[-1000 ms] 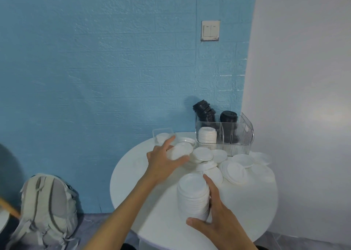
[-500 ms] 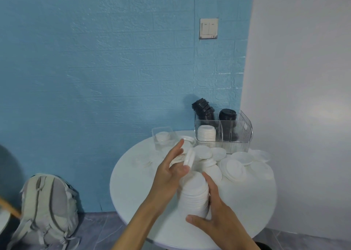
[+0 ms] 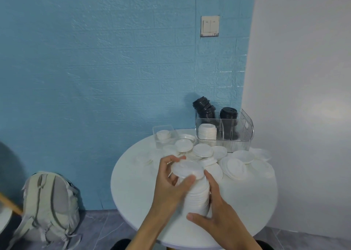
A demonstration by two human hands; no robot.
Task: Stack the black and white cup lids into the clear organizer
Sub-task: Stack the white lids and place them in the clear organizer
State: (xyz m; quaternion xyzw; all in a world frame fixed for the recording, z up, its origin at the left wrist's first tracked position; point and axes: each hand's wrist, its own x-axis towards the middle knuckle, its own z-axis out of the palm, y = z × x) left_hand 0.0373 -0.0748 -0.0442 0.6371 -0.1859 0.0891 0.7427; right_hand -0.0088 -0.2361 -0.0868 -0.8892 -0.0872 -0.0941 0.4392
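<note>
On the round table point(image 3: 133, 189), the right hand point(image 3: 218, 217) grips a stack of white lids point(image 3: 198, 196); the left hand point(image 3: 169, 185) pinches the top lid point(image 3: 187, 169). The clear organizer point(image 3: 237, 131) stands behind.

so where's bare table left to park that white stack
Bare: the table's left side beside the left hand, and its near right edge. Crowded: loose lids fill the stretch up to the clear organizer.

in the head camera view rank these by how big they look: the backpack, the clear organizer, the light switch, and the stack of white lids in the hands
1. backpack
2. clear organizer and stack of white lids: look about alike, and the stack is nearer the camera, so no ranking
3. light switch
</note>
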